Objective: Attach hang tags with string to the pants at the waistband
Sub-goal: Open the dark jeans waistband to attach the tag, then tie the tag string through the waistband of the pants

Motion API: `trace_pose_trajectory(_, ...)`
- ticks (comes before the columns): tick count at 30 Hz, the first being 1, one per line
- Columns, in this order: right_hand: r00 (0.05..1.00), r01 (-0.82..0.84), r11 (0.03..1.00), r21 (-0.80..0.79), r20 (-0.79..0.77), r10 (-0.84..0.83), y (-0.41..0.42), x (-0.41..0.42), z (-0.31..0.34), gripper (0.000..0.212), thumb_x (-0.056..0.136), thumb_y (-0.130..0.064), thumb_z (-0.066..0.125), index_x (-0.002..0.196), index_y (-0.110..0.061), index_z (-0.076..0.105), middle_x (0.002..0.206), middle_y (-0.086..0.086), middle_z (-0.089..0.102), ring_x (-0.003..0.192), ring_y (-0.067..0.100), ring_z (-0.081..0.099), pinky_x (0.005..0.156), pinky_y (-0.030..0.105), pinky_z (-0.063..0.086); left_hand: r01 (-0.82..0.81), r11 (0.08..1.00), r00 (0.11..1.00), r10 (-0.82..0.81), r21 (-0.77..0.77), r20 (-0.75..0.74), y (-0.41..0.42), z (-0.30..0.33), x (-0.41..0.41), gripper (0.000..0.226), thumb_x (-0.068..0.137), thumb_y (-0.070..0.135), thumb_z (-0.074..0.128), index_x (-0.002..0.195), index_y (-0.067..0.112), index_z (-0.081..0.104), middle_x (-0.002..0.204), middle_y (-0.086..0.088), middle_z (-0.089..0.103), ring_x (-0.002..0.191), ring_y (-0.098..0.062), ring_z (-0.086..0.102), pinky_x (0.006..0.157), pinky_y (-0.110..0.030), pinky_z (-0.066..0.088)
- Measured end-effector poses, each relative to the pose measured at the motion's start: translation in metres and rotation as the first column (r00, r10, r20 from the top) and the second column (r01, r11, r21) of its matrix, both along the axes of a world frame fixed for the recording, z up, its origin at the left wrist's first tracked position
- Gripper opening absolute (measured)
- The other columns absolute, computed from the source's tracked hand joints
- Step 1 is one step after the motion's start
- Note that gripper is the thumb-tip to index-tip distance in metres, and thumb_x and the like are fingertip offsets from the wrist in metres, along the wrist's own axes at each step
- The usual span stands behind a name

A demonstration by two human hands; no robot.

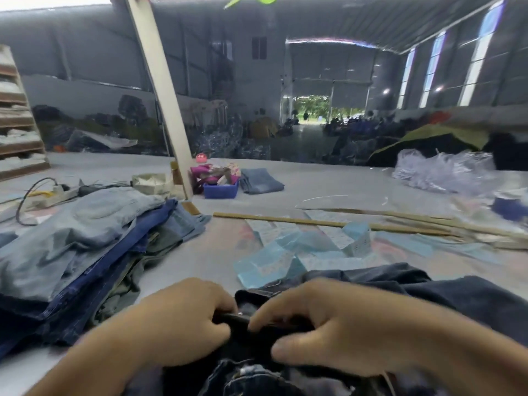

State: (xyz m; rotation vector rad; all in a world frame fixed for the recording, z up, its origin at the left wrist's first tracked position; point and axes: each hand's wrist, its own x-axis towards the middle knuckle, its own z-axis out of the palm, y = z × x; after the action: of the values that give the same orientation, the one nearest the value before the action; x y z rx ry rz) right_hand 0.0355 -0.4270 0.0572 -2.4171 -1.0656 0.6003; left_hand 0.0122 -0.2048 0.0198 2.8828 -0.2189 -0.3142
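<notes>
Down low, the left hand (183, 318) and right hand (320, 324) both curled their fingers (257, 317) around the dark pants (445, 298) at the bunched waistband edge between them. Beyond the fingers, pale blue hang tags (288, 252) lay scattered on the tabletop (217, 247); left of the fingers sat stacked jeans (85, 241).

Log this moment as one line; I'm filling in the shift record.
left hand grips dark pants waistband | right hand grips same | hang tags loose on table | none attached yet
</notes>
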Motion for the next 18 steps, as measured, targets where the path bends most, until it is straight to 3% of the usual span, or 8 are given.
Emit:
trace_pose_trajectory(3, 0.944, 0.206, 0.965, -0.16, 0.293, -0.153, -0.042, 0.023, 0.021, 0.049, 0.085, -0.063, 0.053, 0.132, -0.054, 0.045, 0.129, -0.026, 0.056, 0.109, -0.002, 0.054, 0.09, 0.023, 0.043, -0.014, 0.993, 0.999, 0.02, 0.121, -0.046, -0.022, 0.023, 0.013, 0.023, 0.084, 0.036, 0.043, 0.086, 0.027, 0.063, 0.083, 0.01, 0.064, 0.082, -0.008, 0.058, 0.077, -0.026, 0.05)
trace_pose_trajectory(5, 0.894, 0.349, 0.891, -0.292, 0.389, -0.222, -0.067, 0.036, 0.016, 0.06, 0.085, -0.071, 0.046, 0.139, -0.044, 0.042, 0.141, -0.016, 0.05, 0.121, 0.008, 0.05, 0.103, 0.03, 0.04, 0.003, 0.993, 0.999, 0.001, 0.116, -0.035, -0.042, 0.037, 0.02, 0.029, 0.091, 0.035, 0.04, 0.093, 0.023, 0.066, 0.094, 0.008, 0.066, 0.09, -0.011, 0.059, 0.086, -0.029, 0.049)
trace_pose_trajectory(8, 0.937, 0.329, 0.862, -0.386, 0.248, -0.246, -0.084, 0.033, -0.012, 0.059, 0.084, -0.078, 0.035, 0.132, -0.044, 0.045, 0.129, -0.01, 0.059, 0.111, 0.011, 0.054, 0.099, 0.035, 0.043, 0.049, 0.996, 0.999, -0.048, 0.068, -0.021, -0.077, 0.058, 0.041, 0.034, 0.097, 0.035, 0.037, 0.107, 0.024, 0.067, 0.117, 0.006, 0.063, 0.106, -0.014, 0.055, 0.096, -0.033, 0.045)
trace_pose_trajectory(11, 0.936, 0.323, 0.886, -0.333, 0.249, -0.247, -0.086, 0.02, -0.024, 0.07, 0.07, -0.087, 0.028, 0.132, -0.054, 0.022, 0.123, -0.008, 0.059, 0.105, 0.013, 0.052, 0.086, 0.032, 0.041, 0.123, 0.974, 0.989, -0.135, 0.191, 0.052, -0.119, 0.075, 0.08, 0.031, 0.098, 0.033, 0.036, 0.096, 0.015, 0.061, 0.104, -0.003, 0.059, 0.093, -0.02, 0.054, 0.077, -0.032, 0.044)
trace_pose_trajectory(14, 0.949, 0.314, 0.837, -0.447, 0.138, -0.282, -0.086, 0.03, -0.01, 0.075, 0.065, -0.095, 0.028, 0.13, -0.067, 0.004, 0.138, -0.004, 0.052, 0.123, 0.02, 0.049, 0.085, 0.032, 0.033, 0.125, 0.922, 0.983, -0.165, 0.367, 0.082, -0.157, 0.075, 0.129, 0.02, 0.098, 0.023, 0.036, 0.1, 0.015, 0.055, 0.098, -0.005, 0.047, 0.092, -0.024, 0.049, 0.083, -0.033, 0.042)
trace_pose_trajectory(16, 0.949, 0.302, 0.806, -0.51, 0.083, -0.303, -0.082, 0.047, -0.001, 0.075, 0.068, -0.096, 0.027, 0.134, -0.062, 0.027, 0.142, -0.004, 0.05, 0.127, 0.021, 0.047, 0.086, 0.035, 0.033, 0.077, 0.904, 0.99, -0.119, 0.419, 0.074, -0.171, 0.065, 0.162, 0.031, 0.097, 0.016, 0.038, 0.121, 0.009, 0.057, 0.107, -0.008, 0.051, 0.102, -0.027, 0.052, 0.092, -0.037, 0.044)
trace_pose_trajectory(18, 0.933, 0.306, 0.779, -0.547, 0.011, -0.359, -0.078, 0.073, 0.006, 0.083, 0.075, -0.092, 0.026, 0.128, -0.035, 0.055, 0.135, 0.001, 0.057, 0.119, 0.022, 0.054, 0.089, 0.037, 0.038, 0.017, 0.919, 0.992, -0.064, 0.393, 0.105, -0.174, 0.047, 0.191, 0.036, 0.095, 0.015, 0.041, 0.126, 0.009, 0.058, 0.117, -0.008, 0.057, 0.104, -0.026, 0.054, 0.092, -0.037, 0.045)
